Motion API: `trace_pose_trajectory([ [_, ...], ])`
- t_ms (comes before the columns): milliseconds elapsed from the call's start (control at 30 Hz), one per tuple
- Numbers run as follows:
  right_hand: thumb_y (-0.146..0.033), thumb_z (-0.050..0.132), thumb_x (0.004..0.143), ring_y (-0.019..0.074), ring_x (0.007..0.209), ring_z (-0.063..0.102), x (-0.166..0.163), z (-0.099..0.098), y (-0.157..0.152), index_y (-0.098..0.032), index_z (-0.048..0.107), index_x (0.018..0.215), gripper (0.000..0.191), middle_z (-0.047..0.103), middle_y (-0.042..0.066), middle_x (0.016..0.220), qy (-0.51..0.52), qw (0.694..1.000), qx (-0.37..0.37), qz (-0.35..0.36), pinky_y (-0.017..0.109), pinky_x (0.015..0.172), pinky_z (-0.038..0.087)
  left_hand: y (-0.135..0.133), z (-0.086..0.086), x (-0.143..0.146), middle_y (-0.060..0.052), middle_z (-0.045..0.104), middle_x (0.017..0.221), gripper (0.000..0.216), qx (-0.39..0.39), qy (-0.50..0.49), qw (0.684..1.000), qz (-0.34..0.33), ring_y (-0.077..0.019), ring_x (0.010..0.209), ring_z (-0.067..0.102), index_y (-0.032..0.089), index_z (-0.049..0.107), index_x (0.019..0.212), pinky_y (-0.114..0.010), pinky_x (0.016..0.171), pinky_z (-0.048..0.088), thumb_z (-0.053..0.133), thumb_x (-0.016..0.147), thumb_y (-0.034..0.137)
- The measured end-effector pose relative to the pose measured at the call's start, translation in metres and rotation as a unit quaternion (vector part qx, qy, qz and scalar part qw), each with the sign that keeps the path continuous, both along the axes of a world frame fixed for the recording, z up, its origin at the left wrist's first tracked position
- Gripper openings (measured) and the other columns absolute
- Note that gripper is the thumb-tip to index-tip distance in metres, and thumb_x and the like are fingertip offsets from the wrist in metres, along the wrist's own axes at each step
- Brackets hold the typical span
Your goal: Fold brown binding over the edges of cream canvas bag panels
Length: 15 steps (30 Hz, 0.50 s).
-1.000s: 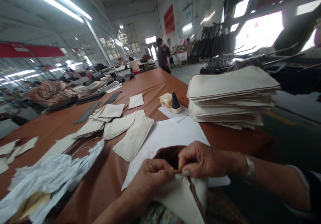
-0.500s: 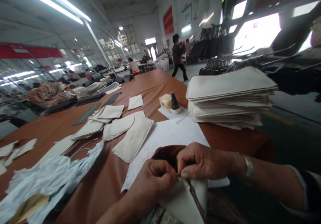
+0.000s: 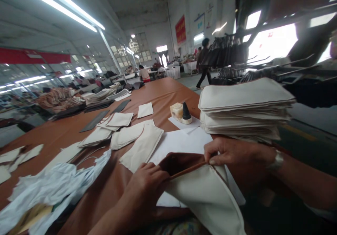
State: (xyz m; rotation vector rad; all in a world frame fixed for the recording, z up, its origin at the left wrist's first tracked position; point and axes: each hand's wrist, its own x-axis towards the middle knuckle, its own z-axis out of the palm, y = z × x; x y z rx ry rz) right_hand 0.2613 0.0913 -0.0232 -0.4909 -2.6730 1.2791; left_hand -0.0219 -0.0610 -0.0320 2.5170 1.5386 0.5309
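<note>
Between my hands is a cream fabric pouch [image 3: 202,189] with a brown lining and edge, its mouth spread apart. My left hand [image 3: 147,182] is closed on the left end of the rim. At the right corner of the mouth, my right hand [image 3: 223,152] pinches the edge between thumb and fingers. A seam runs down the pouch's right side from that pinch. White paper [image 3: 173,142] lies beneath and behind it. The lower part of the pouch hangs towards me and leaves the picture.
A tall stack of cream pieces [image 3: 244,94] stands at the right table edge. Behind the paper sit a black cone [image 3: 186,112] and a yellowish block [image 3: 176,110]. More cream pieces [image 3: 142,147] and crumpled white cloth [image 3: 50,185] lie left. A person [image 3: 204,64] walks beyond the table.
My hands have moved apart, from meeting at one spot on the edge to opposite ends of the rim. The pouch's mouth now shows wide. The walking person has moved right.
</note>
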Motion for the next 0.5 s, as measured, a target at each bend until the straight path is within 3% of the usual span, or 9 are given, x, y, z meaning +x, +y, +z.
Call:
trace_pose_trajectory([
  [67, -0.04, 0.06, 0.091, 0.0162, 0.085, 0.06, -0.007, 0.008, 0.002, -0.01, 0.072, 0.097, 0.033, 0.067, 0.009, 0.093, 0.0, 0.999, 0.039, -0.013, 0.026, 0.08, 0.045, 0.001, -0.011, 0.019, -0.003, 0.062, 0.075, 0.019, 0.16, 0.076, 0.983, -0.052, -0.019, 0.069, 0.053, 0.016, 0.065, 0.088, -0.034, 0.063, 0.037, 0.063, 0.088, 0.035],
  [133, -0.053, 0.047, 0.097, 0.0166, 0.082, 0.061, -0.023, 0.009, -0.003, -0.008, 0.07, 0.097, 0.051, 0.067, 0.011, 0.092, 0.015, 0.999, -0.026, -0.027, 0.026, 0.077, 0.047, 0.004, -0.023, 0.043, -0.003, 0.062, 0.079, 0.01, 0.258, 0.133, 0.951, -0.104, -0.0187, 0.069, 0.052, 0.015, 0.064, 0.095, -0.034, 0.057, 0.033, 0.06, 0.089, 0.022],
  [200, -0.063, 0.036, 0.098, 0.0133, 0.067, 0.056, -0.043, -0.002, -0.011, -0.006, 0.067, 0.084, 0.066, 0.063, 0.008, 0.075, -0.011, 0.993, -0.117, -0.012, 0.023, 0.063, 0.045, 0.006, -0.035, 0.065, -0.005, 0.064, 0.091, 0.014, 0.289, 0.171, 0.932, -0.137, -0.0197, 0.075, 0.054, 0.014, 0.064, 0.101, -0.034, 0.057, 0.036, 0.058, 0.09, 0.02],
  [233, -0.066, 0.038, 0.096, 0.0111, 0.061, 0.051, -0.053, -0.011, -0.015, -0.007, 0.064, 0.076, 0.067, 0.059, 0.005, 0.067, -0.027, 0.987, -0.159, -0.003, 0.022, 0.057, 0.041, 0.007, -0.042, 0.074, -0.007, 0.064, 0.097, 0.018, 0.293, 0.181, 0.928, -0.144, -0.0212, 0.08, 0.055, 0.013, 0.064, 0.104, -0.035, 0.06, 0.039, 0.057, 0.091, 0.022],
  [300, -0.065, 0.055, 0.088, 0.0086, 0.057, 0.045, -0.07, -0.034, -0.023, -0.009, 0.058, 0.068, 0.06, 0.052, 0.001, 0.06, -0.028, 0.971, -0.239, -0.009, 0.019, 0.053, 0.035, 0.007, -0.054, 0.087, -0.009, 0.063, 0.103, 0.025, 0.298, 0.193, 0.923, -0.151, -0.0234, 0.086, 0.057, 0.011, 0.065, 0.11, -0.037, 0.064, 0.043, 0.056, 0.092, 0.027],
  [367, -0.058, 0.068, 0.08, 0.0086, 0.059, 0.046, -0.082, -0.053, -0.03, -0.009, 0.058, 0.071, 0.05, 0.053, -0.001, 0.063, 0.008, 0.949, -0.311, -0.048, 0.019, 0.055, 0.038, 0.005, -0.06, 0.094, -0.009, 0.065, 0.098, 0.022, 0.328, 0.176, 0.914, -0.162, -0.022, 0.08, 0.058, 0.009, 0.067, 0.105, -0.035, 0.057, 0.041, 0.056, 0.092, 0.024],
  [433, -0.051, 0.071, 0.077, 0.0102, 0.066, 0.051, -0.087, -0.06, -0.037, -0.009, 0.061, 0.08, 0.043, 0.057, 0.0, 0.071, 0.049, 0.935, -0.346, -0.065, 0.02, 0.062, 0.043, 0.002, -0.053, 0.092, -0.007, 0.068, 0.089, 0.018, 0.344, 0.118, 0.913, -0.184, -0.0187, 0.072, 0.058, 0.011, 0.069, 0.097, -0.033, 0.052, 0.037, 0.054, 0.093, 0.019],
  [500, -0.043, 0.072, 0.077, 0.0116, 0.072, 0.055, -0.087, -0.05, -0.043, -0.01, 0.063, 0.086, 0.036, 0.06, 0.001, 0.078, 0.078, 0.932, -0.352, -0.035, 0.021, 0.068, 0.046, 0.001, -0.027, 0.079, -0.005, 0.072, 0.087, 0.019, 0.3, 0.032, 0.937, -0.178, -0.0177, 0.075, 0.061, 0.015, 0.07, 0.099, -0.03, 0.06, 0.044, 0.052, 0.095, 0.02],
])
